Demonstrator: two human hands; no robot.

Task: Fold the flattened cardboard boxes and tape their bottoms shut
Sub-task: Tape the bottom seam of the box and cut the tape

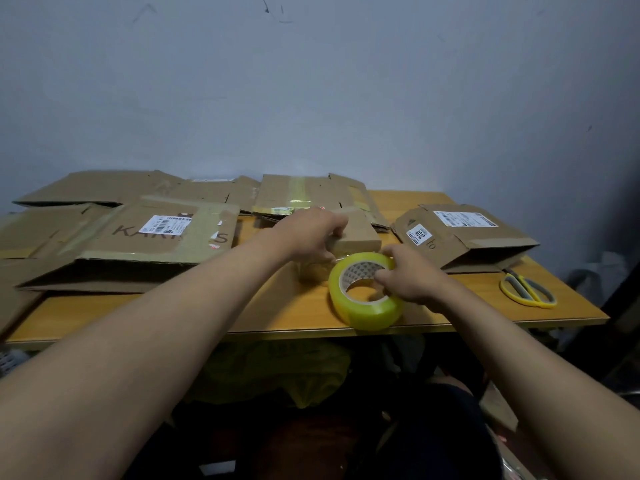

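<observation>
Cardboard covers most of the far half of a wooden surface (138, 313) set against a pale wall (311, 81). Near the middle stands a small box (356, 235), folded up, and the left hand (308, 233) grips its near left corner with fingers curled over the top edge. Just in front of the box, the right hand (412, 275) holds a roll of clear yellowish tape (367, 292) tilted on its edge, thumb on the outer rim and fingers hooked into the core. Whether a strip of tape runs from the roll to the box cannot be told; the spot between them is blurred.

To the left lies a large flattened box (138, 244) with a white label and dark lettering, its near edge overhanging lower sheets of cardboard. Behind it more flattened boxes (104, 188) lie along the wall, and one with yellowed tape stripes (298, 195) lies just behind the small box. To the right sits another flattened box (464, 237) bearing two white labels, its open flap facing the near edge. Beside it, near the right corner of the surface, lie yellow-handled scissors (528, 289), apart from both hands. Under the surface a yellow bag (277, 372) shows in the dark.
</observation>
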